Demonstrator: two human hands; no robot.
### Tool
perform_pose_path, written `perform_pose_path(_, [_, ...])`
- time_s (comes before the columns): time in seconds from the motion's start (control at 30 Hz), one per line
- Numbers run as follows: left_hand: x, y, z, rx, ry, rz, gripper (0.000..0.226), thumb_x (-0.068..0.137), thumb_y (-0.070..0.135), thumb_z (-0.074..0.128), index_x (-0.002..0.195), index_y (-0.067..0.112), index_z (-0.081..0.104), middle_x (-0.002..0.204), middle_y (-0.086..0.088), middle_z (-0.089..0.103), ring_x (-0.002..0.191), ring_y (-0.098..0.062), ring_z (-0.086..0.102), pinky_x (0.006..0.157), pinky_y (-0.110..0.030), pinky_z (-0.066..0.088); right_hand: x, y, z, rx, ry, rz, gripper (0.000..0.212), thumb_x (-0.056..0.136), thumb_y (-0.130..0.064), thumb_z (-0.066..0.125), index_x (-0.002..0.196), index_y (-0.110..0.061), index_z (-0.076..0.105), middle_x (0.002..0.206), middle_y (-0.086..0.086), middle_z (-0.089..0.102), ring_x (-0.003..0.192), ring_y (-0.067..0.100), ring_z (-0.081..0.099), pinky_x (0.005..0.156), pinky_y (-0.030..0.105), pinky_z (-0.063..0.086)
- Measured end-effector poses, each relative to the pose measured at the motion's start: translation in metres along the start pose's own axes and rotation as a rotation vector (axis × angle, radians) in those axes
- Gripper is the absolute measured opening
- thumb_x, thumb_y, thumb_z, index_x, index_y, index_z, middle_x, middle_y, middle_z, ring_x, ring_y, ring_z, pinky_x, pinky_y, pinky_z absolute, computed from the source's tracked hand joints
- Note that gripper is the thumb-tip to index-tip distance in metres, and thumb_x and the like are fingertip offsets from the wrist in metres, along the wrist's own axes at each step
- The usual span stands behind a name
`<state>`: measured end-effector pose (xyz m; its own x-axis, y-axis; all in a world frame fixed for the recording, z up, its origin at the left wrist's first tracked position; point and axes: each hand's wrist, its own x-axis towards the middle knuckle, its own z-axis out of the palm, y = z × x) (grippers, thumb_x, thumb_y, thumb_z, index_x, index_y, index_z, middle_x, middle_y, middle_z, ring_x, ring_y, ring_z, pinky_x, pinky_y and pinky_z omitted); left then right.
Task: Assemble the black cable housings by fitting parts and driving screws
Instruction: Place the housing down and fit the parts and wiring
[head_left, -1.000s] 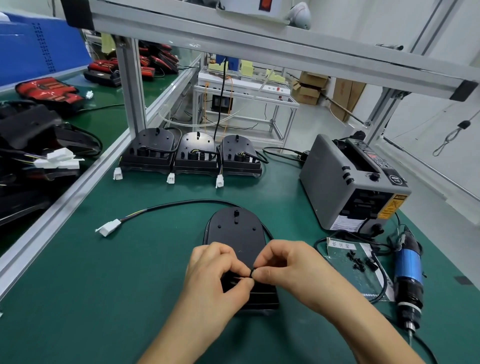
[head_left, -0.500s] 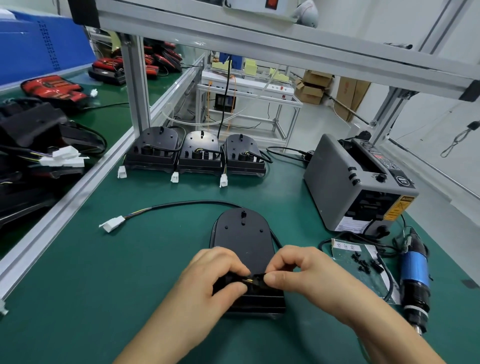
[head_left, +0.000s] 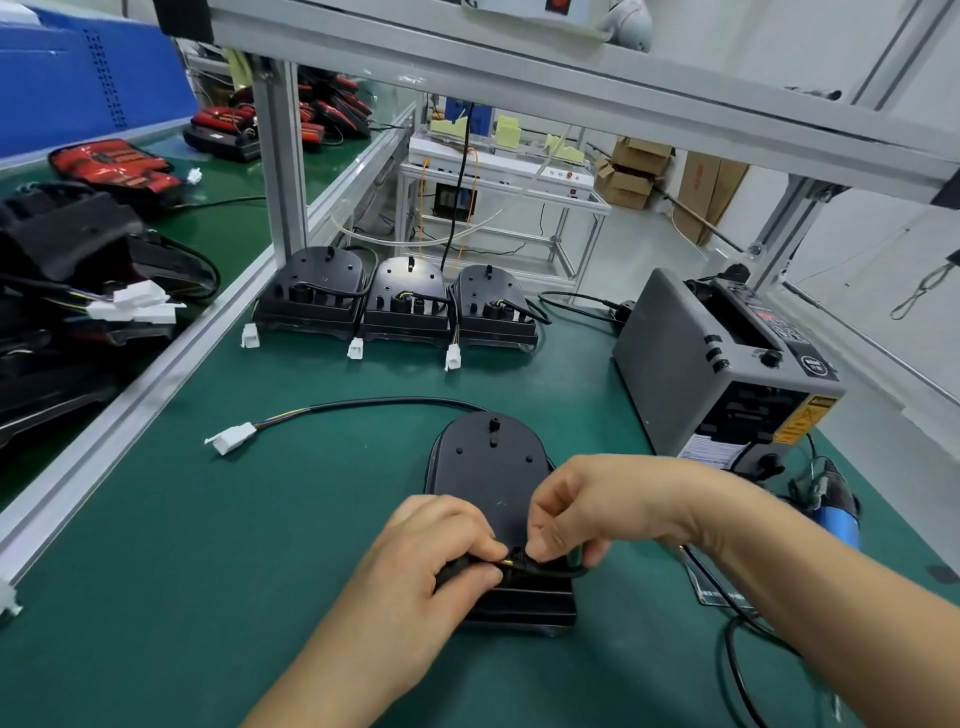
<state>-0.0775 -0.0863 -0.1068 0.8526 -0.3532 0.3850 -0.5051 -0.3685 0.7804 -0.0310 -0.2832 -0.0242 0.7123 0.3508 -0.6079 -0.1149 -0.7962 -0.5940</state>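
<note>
A grey tape dispenser (head_left: 675, 364) stands at the right of a green-topped bench (head_left: 156, 597). It has a yellow warning label (head_left: 802, 418) on its front face, and a black power cord (head_left: 571, 299) runs toward its far end. An aluminium post (head_left: 278, 171) rises from the bench's left rail (head_left: 156, 384) to an overhead beam (head_left: 571, 88). On the neighbouring bench (head_left: 234, 223) to the left lie red-and-black packs (head_left: 111, 166), with a blue crate (head_left: 78, 78) behind them. Beyond the bench, a white metal stand (head_left: 498, 166) carries yellow foam blocks (head_left: 509, 130), and cardboard boxes (head_left: 631, 171) sit stacked on the floor (head_left: 639, 244).
</note>
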Motion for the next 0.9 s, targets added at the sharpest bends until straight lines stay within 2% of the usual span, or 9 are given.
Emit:
perform_pose_path(0.1, [-0.001,0.001,0.000,-0.005,0.000,-0.008,0.007,0.076,0.029,0.064,0.082,0.029,0.068,0.099,0.022,0.059,0.107,-0.006,0.050,0.084,-0.010,0.036,0.006,-0.008,-0.007,-0.054,-0.081,0.042,0.010,0.085,-0.021,0.069,0.076,-0.021,0.065,0.074,-0.011,0.062,0.077,0.006,0.055,0.066,0.018,0.051])
perform_pose_path(0.23, [0.000,0.002,0.000,0.001,0.007,-0.012,0.008,0.076,0.029,0.064,0.082,0.027,0.069,0.100,0.022,0.058,0.107,-0.006,0.049,0.085,-0.010,0.035,0.014,-0.020,-0.013,-0.159,-0.146,0.118,0.009,0.085,-0.021,0.069,0.077,-0.020,0.065,0.081,-0.004,0.061,0.081,0.010,0.050,0.066,0.021,0.055])
perform_pose_path(0.37, [0.000,0.003,-0.002,0.019,-0.005,0.000,0.007,0.077,0.032,0.063,0.083,0.029,0.066,0.096,0.021,0.058,0.104,-0.007,0.050,0.084,-0.015,0.038,0.019,-0.027,-0.015,-0.207,-0.170,0.169,0.011,0.084,-0.018,0.071,0.075,-0.017,0.065,0.073,0.000,0.052,0.073,0.010,0.045,0.057,0.019,0.054])
perform_pose_path(0.43, [0.002,0.007,-0.002,0.049,-0.010,0.005,0.012,0.075,0.042,0.063,0.084,0.035,0.062,0.093,0.020,0.057,0.101,-0.006,0.049,0.082,-0.016,0.039,0.021,-0.028,-0.016,-0.209,-0.181,0.185,0.011,0.084,-0.017,0.071,0.075,-0.016,0.065,0.072,0.001,0.051,0.075,0.013,0.045,0.056,0.019,0.055])
perform_pose_path(0.53, [0.005,0.012,0.005,0.102,0.014,-0.024,0.028,0.068,0.057,0.062,0.090,0.040,0.055,0.093,0.018,0.050,0.097,-0.002,0.045,0.075,-0.009,0.034,0.022,-0.030,-0.018,-0.202,-0.191,0.196,0.010,0.084,-0.016,0.071,0.076,-0.015,0.066,0.076,0.002,0.053,0.080,0.017,0.046,0.059,0.022,0.057])
perform_pose_path(0.7, [0.002,0.013,0.016,0.136,0.104,0.041,0.012,0.076,0.038,0.067,0.078,0.029,0.059,0.081,0.010,0.046,0.082,-0.006,0.048,0.068,-0.013,0.036,0.024,-0.031,-0.018,-0.217,-0.200,0.203,0.011,0.083,-0.017,0.072,0.074,-0.014,0.068,0.071,0.002,0.050,0.073,0.015,0.046,0.061,0.025,0.059])
perform_pose_path(0.8, [-0.001,0.012,0.014,0.166,0.106,0.093,0.011,0.079,0.033,0.065,0.074,0.025,0.060,0.083,0.013,0.048,0.088,-0.007,0.056,0.067,-0.017,0.043,0.027,-0.035,-0.018,-0.251,-0.219,0.221,0.015,0.084,-0.017,0.072,0.070,-0.014,0.069,0.067,0.001,0.050,0.063,0.012,0.045,0.061,0.025,0.059])
perform_pose_path(0.9, [-0.005,0.013,0.014,0.235,0.112,0.199,0.005,0.083,0.025,0.064,0.083,0.025,0.058,0.085,0.007,0.051,0.093,-0.010,0.061,0.065,-0.029,0.051,0.030,-0.036,-0.019,-0.269,-0.234,0.224,0.015,0.083,-0.016,0.072,0.069,-0.013,0.068,0.066,0.000,0.050,0.060,0.011,0.045,0.063,0.027,0.059])
